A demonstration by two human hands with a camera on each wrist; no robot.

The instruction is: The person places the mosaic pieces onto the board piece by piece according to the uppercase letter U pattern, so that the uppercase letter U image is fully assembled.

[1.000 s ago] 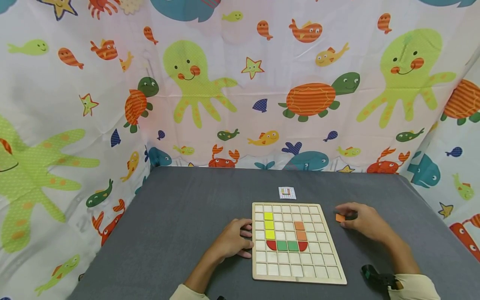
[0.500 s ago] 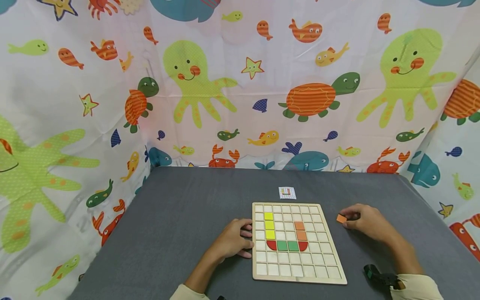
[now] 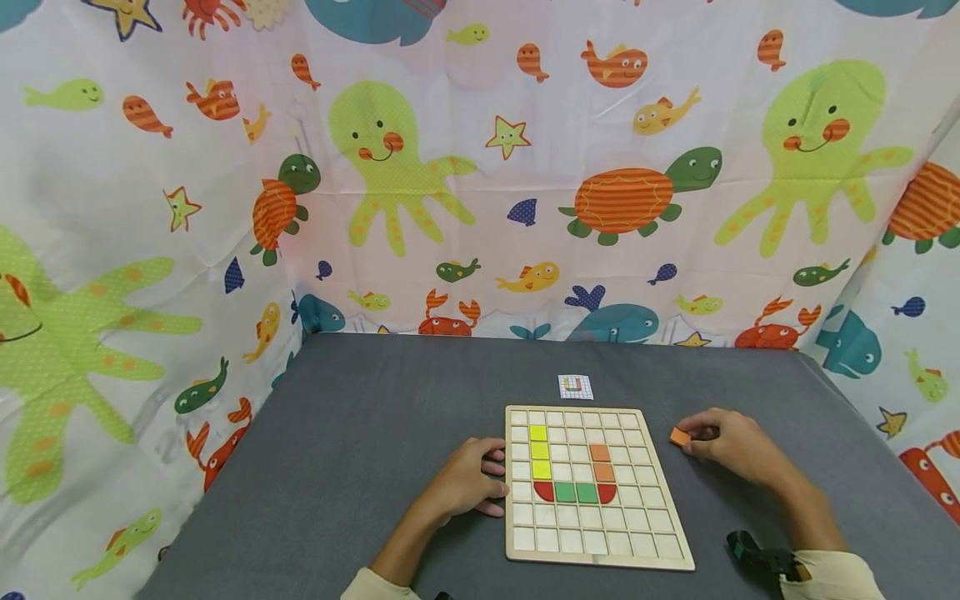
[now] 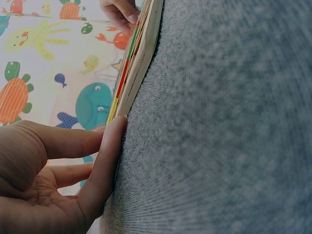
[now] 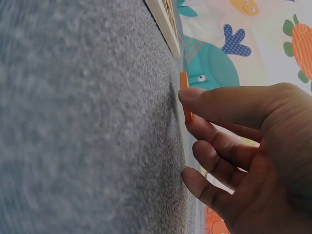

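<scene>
Between thumb and fingertips, my right hand [image 3: 731, 443] pinches a small orange square tile [image 3: 679, 437], to the right of the wooden grid board [image 3: 600, 560]. The right wrist view shows the tile [image 5: 184, 80] edge-on, just above the grey cloth. My left hand [image 3: 463, 478] lies at the board's left side, its fingertips touching the edge. In the left wrist view the thumb [image 4: 105, 163] touches the side of the board. Set in the board are a column of yellow tiles [image 3: 539, 450], two orange tiles [image 3: 602, 462], two green tiles [image 3: 576, 493] and red rounded pieces [image 3: 607, 493] at the bottom corners.
A small card [image 3: 575, 387] printed with a coloured U on a grid lies behind the board. Grey cloth [image 3: 390, 417] covers the table. A sea-animal curtain [image 3: 480, 167] hangs behind and at both sides. A dark device is on the right wrist.
My right hand has shifted only slightly and the orange tile has turned a little in its fingers. The left hand and the board keep their places.
</scene>
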